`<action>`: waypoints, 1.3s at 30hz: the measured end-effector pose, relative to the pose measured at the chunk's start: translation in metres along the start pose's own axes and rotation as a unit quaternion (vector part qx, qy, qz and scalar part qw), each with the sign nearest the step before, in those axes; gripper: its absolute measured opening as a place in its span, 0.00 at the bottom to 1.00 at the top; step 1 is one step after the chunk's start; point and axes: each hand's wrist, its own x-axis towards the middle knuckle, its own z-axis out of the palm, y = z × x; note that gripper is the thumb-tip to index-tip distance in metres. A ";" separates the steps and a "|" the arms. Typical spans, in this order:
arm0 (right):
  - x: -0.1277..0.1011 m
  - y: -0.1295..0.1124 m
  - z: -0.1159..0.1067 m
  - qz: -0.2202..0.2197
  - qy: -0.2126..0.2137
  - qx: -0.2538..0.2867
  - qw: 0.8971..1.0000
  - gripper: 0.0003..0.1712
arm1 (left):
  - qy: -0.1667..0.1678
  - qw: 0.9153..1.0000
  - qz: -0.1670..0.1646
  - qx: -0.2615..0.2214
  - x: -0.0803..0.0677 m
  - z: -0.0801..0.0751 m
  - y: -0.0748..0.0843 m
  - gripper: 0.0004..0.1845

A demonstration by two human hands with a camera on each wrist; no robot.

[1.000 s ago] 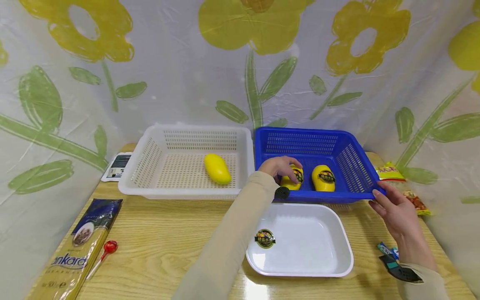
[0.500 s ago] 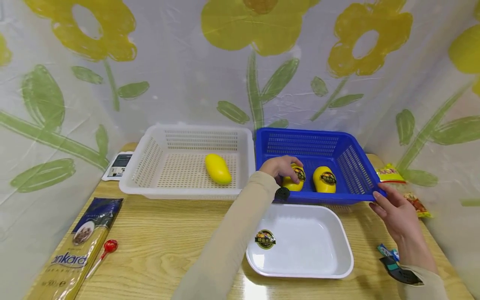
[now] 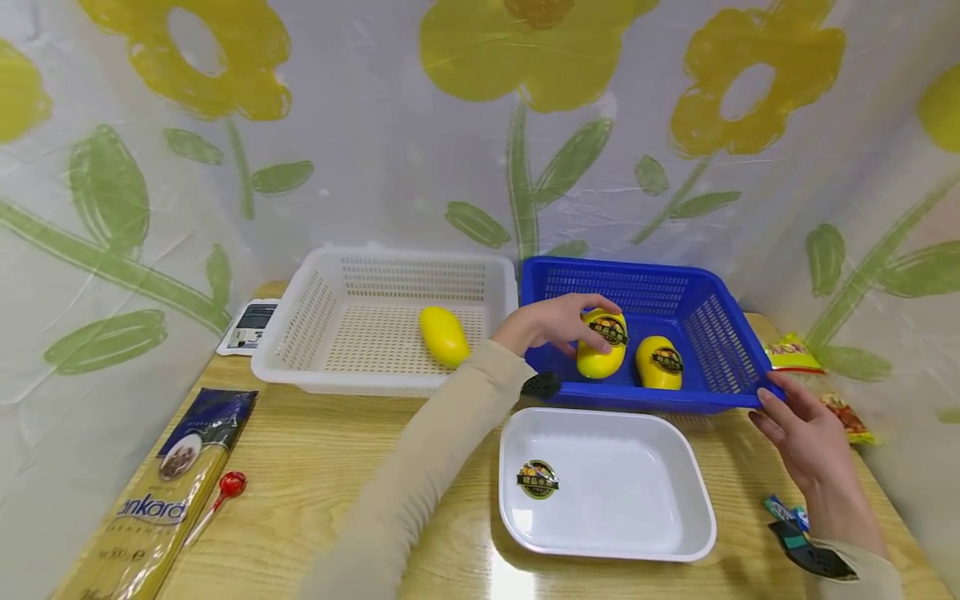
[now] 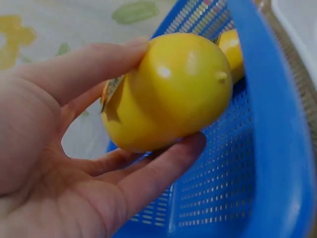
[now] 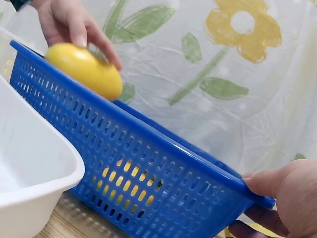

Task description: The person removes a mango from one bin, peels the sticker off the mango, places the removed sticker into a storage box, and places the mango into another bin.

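Observation:
My left hand (image 3: pixel 558 323) grips a yellow mango (image 3: pixel 600 357) with a dark label, thumb on one side and fingers curled round the other. In the left wrist view the mango (image 4: pixel 173 89) hangs above the floor of the blue basket (image 4: pixel 277 148). A second labelled mango (image 3: pixel 659 364) lies in the blue basket (image 3: pixel 645 398), to the right of the held one. At that basket's front right corner my right hand (image 3: pixel 813 442) pinches the rim, the thumb on top and the fingers underneath, as the right wrist view shows.
A white basket (image 3: pixel 337 383) with one unlabelled mango (image 3: pixel 444 336) stands at left. In front of the blue basket lies a white tray (image 3: pixel 637 500) bearing a round sticker (image 3: pixel 537 479). A spaghetti pack (image 3: pixel 161 500) and red lollipop (image 3: pixel 232 483) lie far left; snack packets (image 3: pixel 791 354) at right.
My left hand has lifted the left mango up from the blue basket's floor. The right hand keeps its hold on the rim. The whole head view has shifted slightly.

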 end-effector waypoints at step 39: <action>-0.003 0.002 0.001 0.007 0.007 -0.015 1.000 0.28 | 0.061 0.992 0.083 0.079 -0.243 0.017 -0.107 0.32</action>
